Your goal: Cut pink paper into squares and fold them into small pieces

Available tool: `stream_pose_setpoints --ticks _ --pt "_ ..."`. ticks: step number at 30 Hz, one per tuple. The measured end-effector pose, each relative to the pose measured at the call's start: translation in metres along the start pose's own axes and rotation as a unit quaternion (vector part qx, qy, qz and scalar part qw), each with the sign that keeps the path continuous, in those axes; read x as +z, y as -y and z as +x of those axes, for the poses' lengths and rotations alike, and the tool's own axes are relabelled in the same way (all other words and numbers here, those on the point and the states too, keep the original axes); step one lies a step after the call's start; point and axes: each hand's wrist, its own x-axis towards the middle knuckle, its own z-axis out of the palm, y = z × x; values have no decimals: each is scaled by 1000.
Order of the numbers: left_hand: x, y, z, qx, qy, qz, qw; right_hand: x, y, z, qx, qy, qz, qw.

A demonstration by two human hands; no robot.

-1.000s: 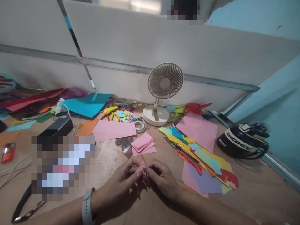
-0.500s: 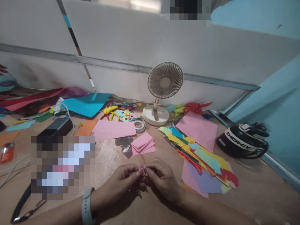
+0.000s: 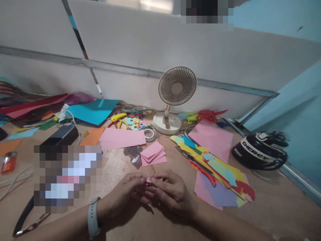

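Observation:
Over the near middle of the table, a small folded piece of pink paper (image 3: 148, 181) shows between my two hands, mostly covered by fingers. My left hand (image 3: 127, 189), with a pale watch strap at its wrist, has its fingertips curled against the paper's left side. From the right, my right hand (image 3: 174, 194) pinches the same piece between thumb and forefinger. Just beyond them lies a small stack of cut pink paper (image 3: 152, 154), its sheets slightly fanned.
A white fan (image 3: 177, 86) stands at the back. Scissors (image 3: 204, 170) lie among colored scraps (image 3: 223, 170) on the right, near a black jug (image 3: 259, 150). Larger pink sheets (image 3: 122, 137), tape (image 3: 149, 135), yellow-handled pliers (image 3: 118, 117) and a black adapter (image 3: 60, 138) sit left of center.
My fingers have shifted on the small pink paper. The left fingers are more stretched beneath it, and its folded edge now shows flatter between the hands.

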Motion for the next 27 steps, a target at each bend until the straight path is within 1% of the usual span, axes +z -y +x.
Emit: stream_pose_setpoints --ticks 1,3,6,9,12,14,17,19,20,22,24,27 --pt "0 -1 0 -6 13 1 1000 -1 0 0 -8 5 -4 1000" --pt "2 -2 -1 -7 20 -16 1000 -2 -1 1 -15 12 -16 1000" --pt "5 0 -2 4 0 -44 999 -2 -2 0 -16 11 -18 1000" --pt "6 2 -2 -1 -2 -42 999 -2 -2 0 -1 7 14 1000" --pt "6 3 -2 3 -1 -33 999 -1 -1 -1 50 12 86 995" --pt "6 3 -2 6 5 -36 999 0 0 -2 91 0 139 986" --pt "8 4 -3 7 -1 -46 999 4 0 -2 210 -32 181 960" --pt "9 5 -3 7 -13 -43 999 4 -1 -1 284 -13 184 941" --pt "10 5 -3 8 -15 -40 999 4 -1 -1 295 10 181 938" --pt "10 5 -3 11 -9 -18 1000 4 0 1 281 56 171 943" --pt "9 3 -3 16 13 44 999 3 2 2 262 90 168 946" --pt "8 0 -3 32 36 144 988 2 5 3 252 117 177 944"
